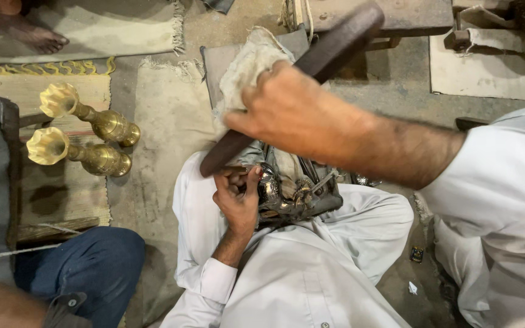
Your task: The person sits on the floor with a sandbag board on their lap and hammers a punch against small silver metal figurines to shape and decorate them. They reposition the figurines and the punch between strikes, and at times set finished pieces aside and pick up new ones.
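My right hand [284, 109] is raised over my lap and grips a long dark wooden club [329, 51], which slants from upper right to lower left. A pale cloth [245, 70] is bunched under the fingers of that hand. Below it, my left hand [237, 200] presses on a shiny embossed metal piece [270, 187]. The piece rests on a dark metal block [311, 197] between my white-clad legs. The club's lower end [217, 159] hangs just above my left hand. Part of the metal piece is hidden by my thumb.
Two brass trumpet-mouthed vases [86, 115] [80, 155] lie on their sides on a mat at the left. Another person's knee in blue trousers [92, 264] is at the lower left, and a bare foot [37, 39] at the top left. A wooden bench [408, 15] stands behind.
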Motion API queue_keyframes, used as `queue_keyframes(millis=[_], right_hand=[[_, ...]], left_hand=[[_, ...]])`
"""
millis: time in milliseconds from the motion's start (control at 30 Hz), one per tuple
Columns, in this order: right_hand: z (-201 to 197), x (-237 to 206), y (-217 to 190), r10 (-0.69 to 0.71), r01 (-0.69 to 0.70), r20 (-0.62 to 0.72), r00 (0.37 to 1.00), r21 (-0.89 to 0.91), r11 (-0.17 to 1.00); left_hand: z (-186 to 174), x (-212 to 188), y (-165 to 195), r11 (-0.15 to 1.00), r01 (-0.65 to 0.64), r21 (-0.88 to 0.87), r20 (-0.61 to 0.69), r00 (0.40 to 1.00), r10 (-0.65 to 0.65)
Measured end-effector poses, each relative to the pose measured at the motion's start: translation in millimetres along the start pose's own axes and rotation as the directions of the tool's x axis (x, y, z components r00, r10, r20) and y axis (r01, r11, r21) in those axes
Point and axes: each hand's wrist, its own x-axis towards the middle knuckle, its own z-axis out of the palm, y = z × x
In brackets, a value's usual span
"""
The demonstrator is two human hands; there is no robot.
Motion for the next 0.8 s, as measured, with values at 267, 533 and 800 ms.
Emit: queue_keyframes(millis=[267,533,800], right_hand=[[9.3,1.7,2.9,0.152,-0.165,0.119,0.981,0.104,0.981],[28.3,-17.3,11.4,0.255,-0.275,0.105,0.961,0.298,0.914],[31.8,-49.5,16.0,0.333,-0.367,0.153,0.93,0.386,0.847]], left_hand=[[-3.9,20.7,8.5,0.997,0.005,0.071,0.133,0.991,-0.015],[-7.3,30.4,11.3,0.99,-0.026,0.14,0.223,0.975,-0.006],[-10.7,43.1,23.6,0.959,-0.204,0.199,0.391,0.913,0.114]])
